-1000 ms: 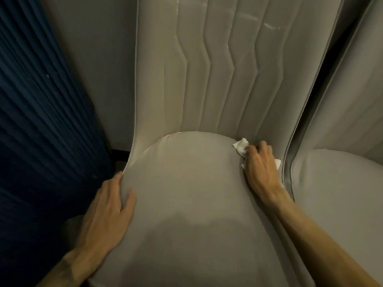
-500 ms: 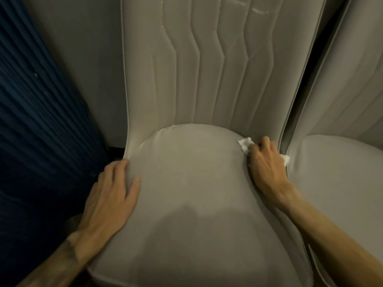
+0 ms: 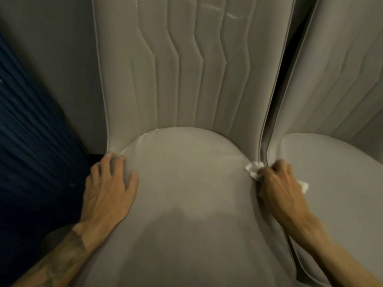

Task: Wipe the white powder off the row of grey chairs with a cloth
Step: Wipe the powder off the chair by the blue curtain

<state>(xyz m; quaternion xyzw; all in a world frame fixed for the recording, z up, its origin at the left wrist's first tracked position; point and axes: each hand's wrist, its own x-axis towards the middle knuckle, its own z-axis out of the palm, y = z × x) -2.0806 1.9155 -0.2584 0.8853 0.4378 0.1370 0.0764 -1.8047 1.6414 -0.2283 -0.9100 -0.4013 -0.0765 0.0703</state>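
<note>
Gripping the cloth (image 3: 251,169), my right hand (image 3: 277,187) sits knuckles up with its fingers curled round the white wad. It is wedged at the right edge of the seat (image 3: 186,183), where the cushion meets the piped edge of the backrest (image 3: 186,79). I see one crumpled end of the cloth poking out just ahead of the fingers. Another corner shows on the hand's far side, toward the next chair (image 3: 342,183). That chair stands just beside the one under my hands. Their piped edges run close together right above my right hand, and I cannot tell whether they touch. My left hand (image 3: 107,191) lies open on the seat's left edge, fingers spread, thumb pointing inward across the cushion, holding nothing. Well above both hands, near the top of the backrest, I make out pale streaks (image 3: 232,15) across the quilted ribs. Left of my left hand is a dark blue ribbed surface (image 3: 31,141), with a plain grey wall (image 3: 51,59) above it.
</note>
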